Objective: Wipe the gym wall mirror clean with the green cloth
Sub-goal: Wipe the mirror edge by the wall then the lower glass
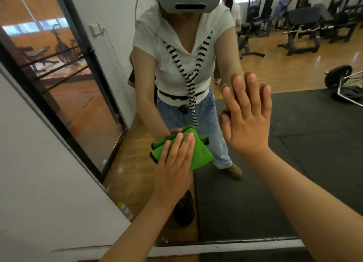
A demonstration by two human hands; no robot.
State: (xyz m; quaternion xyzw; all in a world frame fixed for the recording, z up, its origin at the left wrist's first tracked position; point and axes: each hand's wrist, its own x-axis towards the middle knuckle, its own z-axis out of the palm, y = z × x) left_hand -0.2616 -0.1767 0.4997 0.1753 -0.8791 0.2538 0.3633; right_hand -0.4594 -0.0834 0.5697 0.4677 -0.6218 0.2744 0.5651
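Weight benches [304,32] and a loaded barbell [337,79] on black matting appear only as reflections, since the surface facing the person is a tall gym wall mirror [306,128] with a pale strip along its foot. A plain white wall [39,163] runs up to its left edge, and a dark-framed glass panel [64,89] shows in the reflection beside it. A clear plastic bottle [125,210] sits low by that edge; I cannot tell whether it is real or mirrored.

A folded green cloth with dark edging [198,155] lies against the glass, low and left of centre, over the reflected person's legs. The left hand [172,169] covers its near half, fingers [186,146] straight and close together, pressing it flat to the mirror rather than clutching it. Held that way the cloth makes a broad pad, and I'd guess that is the point: an even push over a wide patch instead of a bunched wad.

The right hand [247,122] is planted bare on the glass, higher and to the right, well apart from the cloth, fingers straight and fanned, holding nothing. It looks like a brace to steady the lean forward.

Wiping seems to be under way on the lower left area. The glass shows no streaks I can make out, so I can't say how much is done. That bare palm may leave prints that need a pass of their own.
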